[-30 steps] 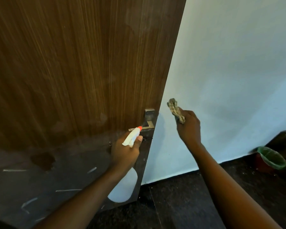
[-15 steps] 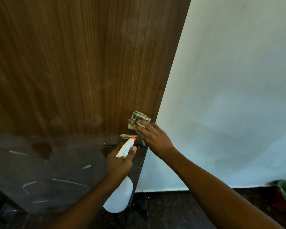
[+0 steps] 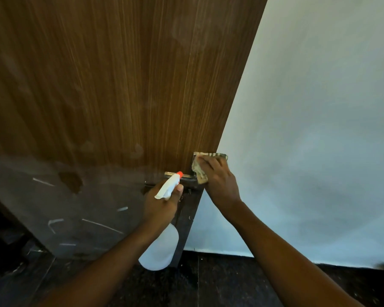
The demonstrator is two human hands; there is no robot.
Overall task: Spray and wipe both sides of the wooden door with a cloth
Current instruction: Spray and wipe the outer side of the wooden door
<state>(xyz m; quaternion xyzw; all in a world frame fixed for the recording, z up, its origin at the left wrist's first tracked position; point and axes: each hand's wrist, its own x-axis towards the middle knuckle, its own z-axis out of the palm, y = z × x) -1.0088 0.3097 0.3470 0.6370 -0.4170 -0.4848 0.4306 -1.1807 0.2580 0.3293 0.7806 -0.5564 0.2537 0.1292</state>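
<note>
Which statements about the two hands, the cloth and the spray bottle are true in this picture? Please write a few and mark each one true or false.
1. The left hand holds the spray bottle. True.
2. The right hand is idle and touches nothing. False: it presses the cloth against the wooden door, beside the metal handle.
3. The bottle's nozzle tip is orange. True.
4. The bottle's body is green. False: it is white.
</note>
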